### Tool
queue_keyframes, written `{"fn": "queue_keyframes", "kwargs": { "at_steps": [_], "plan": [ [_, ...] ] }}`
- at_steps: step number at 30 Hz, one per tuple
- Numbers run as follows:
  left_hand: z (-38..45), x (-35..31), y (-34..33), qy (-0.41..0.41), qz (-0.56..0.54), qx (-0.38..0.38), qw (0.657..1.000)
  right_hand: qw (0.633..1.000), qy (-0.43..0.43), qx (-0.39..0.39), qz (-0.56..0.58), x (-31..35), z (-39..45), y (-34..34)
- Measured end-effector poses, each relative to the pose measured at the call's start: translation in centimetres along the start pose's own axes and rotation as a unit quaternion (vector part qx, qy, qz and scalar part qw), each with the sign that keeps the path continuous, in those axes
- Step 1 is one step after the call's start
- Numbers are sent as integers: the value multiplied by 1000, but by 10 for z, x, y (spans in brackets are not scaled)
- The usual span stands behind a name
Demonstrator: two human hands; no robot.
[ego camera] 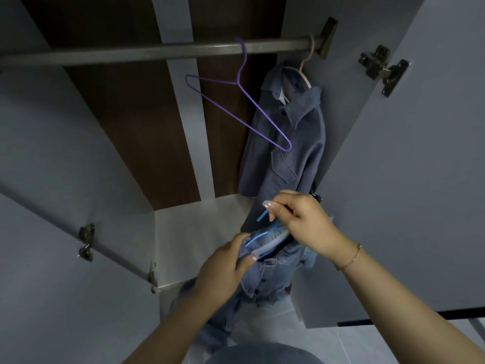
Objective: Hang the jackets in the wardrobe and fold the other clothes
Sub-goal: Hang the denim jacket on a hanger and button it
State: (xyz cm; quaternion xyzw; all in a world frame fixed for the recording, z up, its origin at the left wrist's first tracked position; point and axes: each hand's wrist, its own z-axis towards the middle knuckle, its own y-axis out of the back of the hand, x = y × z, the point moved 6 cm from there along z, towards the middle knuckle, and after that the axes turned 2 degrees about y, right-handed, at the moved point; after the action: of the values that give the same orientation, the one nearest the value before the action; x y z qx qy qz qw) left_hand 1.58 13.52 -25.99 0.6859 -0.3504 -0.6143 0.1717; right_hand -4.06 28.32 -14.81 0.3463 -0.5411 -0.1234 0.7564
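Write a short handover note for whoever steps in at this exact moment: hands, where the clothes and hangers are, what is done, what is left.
Right hand pinches the hook of a blue hanger.
Left hand grips the denim jacket at its collar, where the hanger sits; the rest of the jacket droops toward the floor.
Done: one blue-grey jacket hangs on a pink hanger at the right end of the wardrobe rail.
A purple hanger hangs bare on the rail.
Left: finish seating the denim jacket on its hanger, hook it on the rail. No clothes to fold are in view.
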Motion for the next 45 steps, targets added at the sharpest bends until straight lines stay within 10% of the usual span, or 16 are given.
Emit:
{"fn": "queue_keyframes", "kwargs": {
  "at_steps": [4, 12, 19, 29, 37, 45],
  "plan": [
    [14, -13, 24, -36, -5, -124, 992, 994, 17, -54, 97, 12, 9, 25],
    [44, -24, 104, -164, -32, -10, 986, 992, -48, 90, -70, -50, -23, 46],
    [77, -64, 123, -226, 22, -52, 972, 986, -86, -138, -34, -45, -27, 39],
    [118, -76, 95, -281, -53, 20, 958, 982, -123, -125, 71, -29, -36, 42],
    [152, -79, 124, -266, -139, 27, 954, 930, -135, -230, -253, -65, -122, 85],
    [154, -66, 146, -274, -57, -26, 960, 940, -199, -225, -159, -130, -141, 40]
  ]
}}
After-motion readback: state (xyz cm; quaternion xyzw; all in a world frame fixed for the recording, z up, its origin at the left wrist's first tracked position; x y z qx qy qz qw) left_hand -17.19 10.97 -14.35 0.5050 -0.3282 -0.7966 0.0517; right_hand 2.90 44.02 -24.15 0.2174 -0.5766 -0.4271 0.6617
